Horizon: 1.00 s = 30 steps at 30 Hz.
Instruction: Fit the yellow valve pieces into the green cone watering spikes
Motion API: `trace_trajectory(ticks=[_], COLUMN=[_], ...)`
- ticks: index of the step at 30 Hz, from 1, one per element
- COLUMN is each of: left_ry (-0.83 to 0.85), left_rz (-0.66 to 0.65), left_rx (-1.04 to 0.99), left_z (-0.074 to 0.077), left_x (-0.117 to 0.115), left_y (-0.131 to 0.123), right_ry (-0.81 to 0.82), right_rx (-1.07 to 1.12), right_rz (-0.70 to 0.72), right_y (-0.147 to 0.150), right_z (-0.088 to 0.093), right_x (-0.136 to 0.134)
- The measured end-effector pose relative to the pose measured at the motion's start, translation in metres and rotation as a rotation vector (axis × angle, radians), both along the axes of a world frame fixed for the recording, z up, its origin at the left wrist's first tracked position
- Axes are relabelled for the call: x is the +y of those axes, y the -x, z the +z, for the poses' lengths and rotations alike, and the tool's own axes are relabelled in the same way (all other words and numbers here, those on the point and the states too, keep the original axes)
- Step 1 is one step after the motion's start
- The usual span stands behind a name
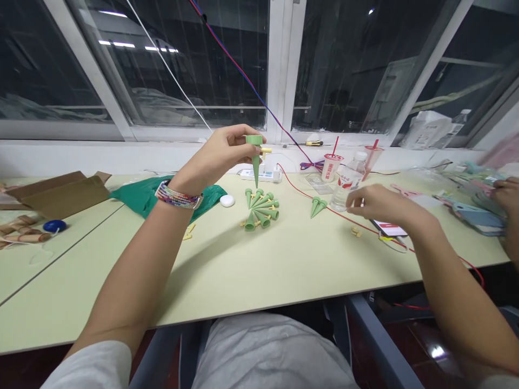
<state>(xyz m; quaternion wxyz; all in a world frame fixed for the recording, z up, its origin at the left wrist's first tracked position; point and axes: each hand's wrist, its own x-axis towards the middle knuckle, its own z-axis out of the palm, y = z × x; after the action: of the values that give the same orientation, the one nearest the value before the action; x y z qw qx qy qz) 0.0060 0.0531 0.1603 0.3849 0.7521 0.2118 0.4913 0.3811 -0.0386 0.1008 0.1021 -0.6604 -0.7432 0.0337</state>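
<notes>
My left hand (239, 146) is closed around the wide top of a green watering spike (255, 154), holding it point down above the table. A small yellow valve (265, 151) sticks out from its side. Below it, several similar green spikes (263, 204) lie in a fan with their tips together. My right hand (373, 204) hovers in front of the water bottle (347, 183), its fingers bent and slightly apart, with nothing visible in them. Just below that hand lie small yellow valves (356, 232). Two more green spikes (318, 206) rest left of the bottle.
A green plastic bag (141, 195), a white round object (227, 201) and a cardboard piece (60, 195) are on the left. Behind stand a power strip (261, 175) and drink cups (331, 166). A red cable (308, 193) crosses toward a phone (389, 228). Another person's hand (506, 194) is far right.
</notes>
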Motion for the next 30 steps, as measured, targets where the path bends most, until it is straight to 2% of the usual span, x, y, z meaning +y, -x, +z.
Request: trace_trajectory(ticks=[3, 8, 13, 17, 20, 22, 24, 26, 30], left_ry=[0.007, 0.005, 0.004, 0.007, 0.017, 0.027, 0.041, 0.047, 0.035], left_rz=[0.004, 0.065, 0.085, 0.056, 0.022, -0.002, -0.021, -0.036, -0.054], left_rx=[0.004, 0.098, 0.131, 0.114, 0.115, 0.126, 0.133, 0.136, 0.134], left_z=[0.0, 0.003, 0.004, 0.002, 0.0, -0.001, -0.003, -0.004, -0.005], left_x=[-0.001, -0.011, -0.016, -0.013, -0.01, -0.009, -0.009, -0.01, -0.013], left_y=[-0.003, -0.006, -0.006, -0.006, -0.006, -0.007, -0.009, -0.01, -0.012], right_ry=[0.078, 0.065, 0.018, -0.024, -0.06, -0.076, -0.142, -0.286, -0.633], right_rx=[-0.06, -0.003, 0.01, 0.053, 0.132, 0.25, 0.39, 0.496, 0.53], right_rz=[-0.133, -0.15, -0.14, -0.061, 0.027, 0.078, 0.15, 0.294, 0.57], right_y=[-0.027, -0.045, -0.051, -0.049, -0.032, -0.011, 0.016, 0.047, 0.1], right_z=[-0.038, -0.085, -0.107, -0.112, -0.101, -0.084, -0.06, -0.032, 0.022], right_x=[-0.012, -0.021, -0.015, -0.014, -0.014, -0.012, -0.008, -0.002, 0.015])
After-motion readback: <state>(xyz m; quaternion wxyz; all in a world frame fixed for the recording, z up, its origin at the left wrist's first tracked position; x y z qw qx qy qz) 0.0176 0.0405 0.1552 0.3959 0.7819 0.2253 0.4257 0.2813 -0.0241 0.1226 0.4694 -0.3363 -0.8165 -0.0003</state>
